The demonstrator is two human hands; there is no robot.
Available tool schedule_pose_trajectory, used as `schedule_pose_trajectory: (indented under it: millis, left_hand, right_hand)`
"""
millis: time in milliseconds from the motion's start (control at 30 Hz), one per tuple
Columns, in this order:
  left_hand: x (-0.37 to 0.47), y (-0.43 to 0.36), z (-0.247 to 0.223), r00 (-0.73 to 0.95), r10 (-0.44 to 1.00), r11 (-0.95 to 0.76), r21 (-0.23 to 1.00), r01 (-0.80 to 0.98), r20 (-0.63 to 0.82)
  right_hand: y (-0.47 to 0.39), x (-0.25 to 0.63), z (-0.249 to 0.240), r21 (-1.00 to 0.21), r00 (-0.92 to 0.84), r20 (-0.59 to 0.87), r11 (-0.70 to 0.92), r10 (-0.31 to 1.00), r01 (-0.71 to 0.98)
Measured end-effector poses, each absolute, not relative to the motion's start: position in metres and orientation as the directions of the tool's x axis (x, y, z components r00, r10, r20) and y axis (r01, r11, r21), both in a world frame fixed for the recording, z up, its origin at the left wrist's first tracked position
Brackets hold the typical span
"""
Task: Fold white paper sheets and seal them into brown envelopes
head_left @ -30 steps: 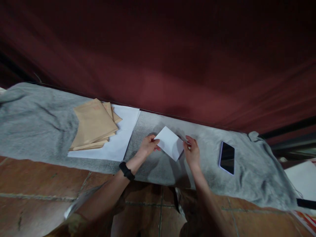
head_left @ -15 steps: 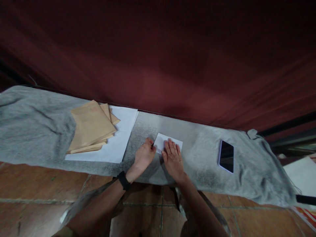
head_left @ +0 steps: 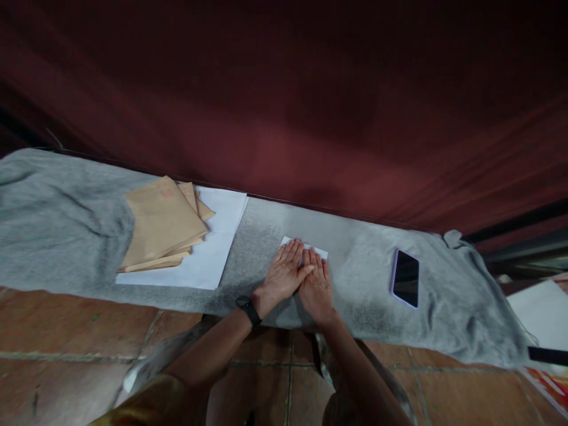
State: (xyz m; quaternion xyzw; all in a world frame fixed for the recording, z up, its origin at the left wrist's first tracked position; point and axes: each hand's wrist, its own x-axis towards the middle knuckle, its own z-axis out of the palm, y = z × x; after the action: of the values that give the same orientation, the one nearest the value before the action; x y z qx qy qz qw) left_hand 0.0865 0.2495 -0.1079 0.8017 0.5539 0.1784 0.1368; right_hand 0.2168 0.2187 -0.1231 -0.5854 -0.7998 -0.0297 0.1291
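A small piece of folded white paper [head_left: 323, 254] lies on the grey cloth, mostly hidden under both hands; only its far edge and right corner show. My left hand [head_left: 284, 272] rests flat on the paper's left part, fingers stretched forward, its thumb lying over the edge of the other hand. Beside it my right hand [head_left: 316, 287] presses flat on the right part, fingers extended. A black watch [head_left: 249, 310] is on my left wrist.
Brown envelopes [head_left: 166, 222] lie in a loose stack on large white paper sheets [head_left: 213, 254] at the left. A phone [head_left: 406, 278] with a purple edge lies at the right. The grey cloth [head_left: 364, 248] covers a narrow bench; a dark red curtain [head_left: 284, 154] hangs behind.
My left hand has moved right from the paper's left edge, its curled fingers opening flat onto the paper next to my right hand. My right hand has barely moved.
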Motion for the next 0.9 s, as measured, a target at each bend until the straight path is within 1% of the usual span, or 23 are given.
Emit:
schedule_pose_trajectory:
  millis: [133, 367, 500, 633, 767, 833, 900]
  left_hand:
    - [0.081, 0.248, -0.108, 0.296, 0.939, -0.342, 0.385, 0.857, 0.173]
    - [0.076, 0.248, -0.112, 0.233, 0.953, -0.291, 0.366, 0.884, 0.196]
    - [0.072, 0.248, -0.113, 0.189, 0.962, -0.25, 0.353, 0.902, 0.198]
    - [0.067, 0.249, -0.113, 0.158, 0.97, -0.215, 0.345, 0.914, 0.186]
    - [0.063, 0.248, -0.11, 0.112, 0.976, -0.171, 0.346, 0.923, 0.185]
    - [0.063, 0.247, -0.107, 0.078, 0.976, -0.143, 0.328, 0.934, 0.203]
    - [0.065, 0.245, -0.103, 0.088, 0.968, -0.16, 0.306, 0.938, 0.237]
  right_hand:
    - [0.218, 0.222, -0.127, -0.144, -0.203, 0.276, 0.249, 0.94, 0.958]
    - [0.217, 0.233, -0.131, -0.182, -0.131, 0.363, 0.208, 0.922, 0.961]
    - [0.217, 0.241, -0.131, -0.198, -0.102, 0.333, 0.176, 0.937, 0.964]
    - [0.216, 0.248, -0.13, -0.191, -0.09, 0.294, 0.151, 0.951, 0.97]
    - [0.214, 0.255, -0.132, -0.181, -0.086, 0.299, 0.145, 0.95, 0.973]
    - [0.214, 0.258, -0.132, -0.177, -0.083, 0.305, 0.142, 0.949, 0.974]
    - [0.214, 0.26, -0.132, -0.176, -0.075, 0.319, 0.137, 0.945, 0.975]
